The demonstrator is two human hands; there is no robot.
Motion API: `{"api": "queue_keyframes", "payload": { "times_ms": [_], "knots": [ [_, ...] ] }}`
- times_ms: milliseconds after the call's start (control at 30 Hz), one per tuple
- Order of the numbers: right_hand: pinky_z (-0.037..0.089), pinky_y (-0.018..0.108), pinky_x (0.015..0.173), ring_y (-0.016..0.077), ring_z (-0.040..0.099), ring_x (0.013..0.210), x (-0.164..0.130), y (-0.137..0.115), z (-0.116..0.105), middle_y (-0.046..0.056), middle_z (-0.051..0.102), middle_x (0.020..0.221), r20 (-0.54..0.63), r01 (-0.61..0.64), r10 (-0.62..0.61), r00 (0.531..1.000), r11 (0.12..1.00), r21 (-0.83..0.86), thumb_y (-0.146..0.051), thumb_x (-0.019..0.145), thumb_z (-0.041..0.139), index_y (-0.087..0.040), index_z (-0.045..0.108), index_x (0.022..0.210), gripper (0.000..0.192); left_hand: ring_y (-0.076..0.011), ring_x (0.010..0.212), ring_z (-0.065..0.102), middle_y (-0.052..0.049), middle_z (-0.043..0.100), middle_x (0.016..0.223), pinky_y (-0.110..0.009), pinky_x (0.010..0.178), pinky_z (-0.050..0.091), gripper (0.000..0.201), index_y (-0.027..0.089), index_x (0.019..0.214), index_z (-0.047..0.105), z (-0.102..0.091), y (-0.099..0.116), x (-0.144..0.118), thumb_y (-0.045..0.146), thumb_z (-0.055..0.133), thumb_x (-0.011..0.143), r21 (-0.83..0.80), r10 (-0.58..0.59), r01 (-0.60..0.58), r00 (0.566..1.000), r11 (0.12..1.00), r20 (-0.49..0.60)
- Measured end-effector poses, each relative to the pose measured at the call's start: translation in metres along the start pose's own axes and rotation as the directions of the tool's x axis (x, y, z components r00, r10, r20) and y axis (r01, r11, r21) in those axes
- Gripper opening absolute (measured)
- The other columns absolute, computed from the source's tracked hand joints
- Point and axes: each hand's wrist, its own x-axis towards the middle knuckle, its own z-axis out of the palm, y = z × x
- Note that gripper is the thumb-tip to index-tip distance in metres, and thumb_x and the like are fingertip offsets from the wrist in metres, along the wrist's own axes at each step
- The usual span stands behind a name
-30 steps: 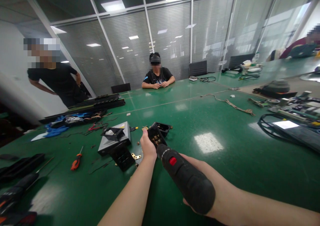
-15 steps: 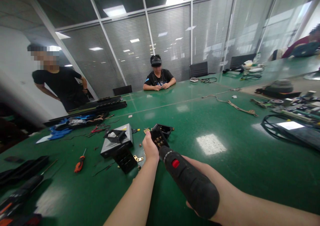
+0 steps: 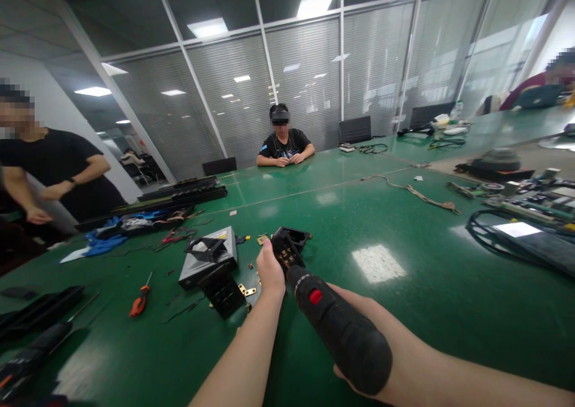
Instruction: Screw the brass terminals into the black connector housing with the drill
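My right hand (image 3: 359, 311) is closed around a black cordless drill (image 3: 341, 329) with a red switch on top. The drill's front end points at a black plastic housing (image 3: 287, 252) with brass-coloured parts inside; whether the bit touches it is hidden. My left hand (image 3: 270, 269) grips that housing from its left side, thumb up. Another black piece (image 3: 300, 237) lies just behind it. Left of my forearm are a black slotted block (image 3: 222, 290) and small brass plates (image 3: 247, 290) on the green table.
A grey metal box (image 3: 209, 257) with a black bracket on top, an orange screwdriver (image 3: 140, 302) and a second power tool (image 3: 36, 350) lie leftward. Cables and circuit boards (image 3: 534, 197) are at right. One person (image 3: 285, 146) sits opposite; another (image 3: 58, 167) stands at left.
The standing person at left has moved further left and brought their hands forward. My hands, the drill and the housing stay nearly where they were; the view has shifted slightly.
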Motion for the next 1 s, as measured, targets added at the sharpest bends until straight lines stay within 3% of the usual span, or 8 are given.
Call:
{"api": "queue_keyframes", "payload": {
  "times_ms": [100,200,467,633,767,867,1000],
  "knots": [
    [0.061,0.034,0.073,0.0223,0.068,0.079,-0.002,0.002,0.001,0.002,0.074,0.095,0.009,-0.024,0.024,1.0,1.0,0.01,-0.017,0.071,0.085,-0.028,0.055,0.153,0.088,-0.0258,0.077,0.066,-0.009,0.07,0.077,-0.039,0.076,0.052,0.078,0.016,0.078,0.07,-0.001,0.002,0.0,0.092,0.053,0.078,0.038,-0.001,0.002,1.0,0.999,-0.017],
    [0.062,0.039,0.083,0.0255,0.07,0.09,-0.004,0.009,0.001,0.006,0.075,0.113,-0.024,-0.018,0.019,1.0,1.0,0.021,-0.018,0.071,0.086,-0.029,0.048,0.159,0.096,-0.0265,0.077,0.066,-0.011,0.071,0.078,-0.04,0.077,0.053,0.078,0.015,0.079,0.07,-0.001,0.004,-0.002,0.091,0.051,0.08,0.04,0.002,-0.001,1.0,0.999,-0.01],
    [0.063,0.032,0.076,0.0253,0.072,0.094,-0.005,0.015,0.004,0.007,0.074,0.119,-0.033,-0.007,0.013,0.999,0.988,0.156,-0.03,0.074,0.091,-0.029,0.064,0.144,0.076,-0.0275,0.079,0.067,-0.013,0.073,0.082,-0.04,0.077,0.053,0.077,0.014,0.081,0.072,0.001,0.004,-0.001,0.088,0.051,0.082,0.032,-0.021,0.022,0.999,0.999,-0.031],
    [0.063,0.036,0.082,0.0246,0.07,0.093,-0.005,0.008,0.0,0.008,0.075,0.117,-0.037,0.043,-0.041,0.998,0.997,0.057,-0.026,0.073,0.09,-0.027,0.062,0.146,0.078,-0.0271,0.081,0.066,-0.012,0.072,0.082,-0.039,0.079,0.052,0.076,0.015,0.08,0.071,0.0,0.005,-0.002,0.089,0.052,0.08,0.037,-0.012,0.012,1.0,0.999,-0.016],
    [0.061,0.033,0.075,0.0215,0.067,0.082,-0.003,0.001,-0.002,0.005,0.075,0.102,0.002,0.038,-0.038,0.999,0.999,0.029,-0.022,0.074,0.087,-0.026,0.06,0.149,0.08,-0.0273,0.082,0.066,-0.012,0.071,0.08,-0.039,0.08,0.052,0.074,0.015,0.08,0.07,0.0,0.006,-0.003,0.088,0.054,0.081,0.027,-0.017,0.018,0.999,0.999,-0.028],
    [0.061,0.033,0.073,0.0212,0.066,0.081,-0.002,-0.005,-0.002,0.006,0.074,0.103,0.017,0.044,-0.045,0.999,0.999,0.008,-0.017,0.072,0.084,-0.025,0.056,0.151,0.084,-0.0279,0.082,0.066,-0.012,0.071,0.08,-0.04,0.08,0.052,0.074,0.015,0.08,0.07,0.001,0.007,-0.003,0.087,0.053,0.081,0.03,-0.02,0.021,0.999,0.999,-0.035],
    [0.061,0.04,0.086,0.0246,0.067,0.09,-0.001,-0.005,-0.004,0.006,0.073,0.106,0.023,0.076,-0.076,0.997,0.996,-0.04,-0.01,0.068,0.08,-0.024,0.056,0.149,0.086,-0.0276,0.082,0.067,-0.013,0.072,0.082,-0.04,0.08,0.053,0.074,0.015,0.08,0.07,0.001,0.007,-0.003,0.087,0.052,0.082,0.043,-0.013,0.015,0.999,0.999,-0.032]
  ]
}}
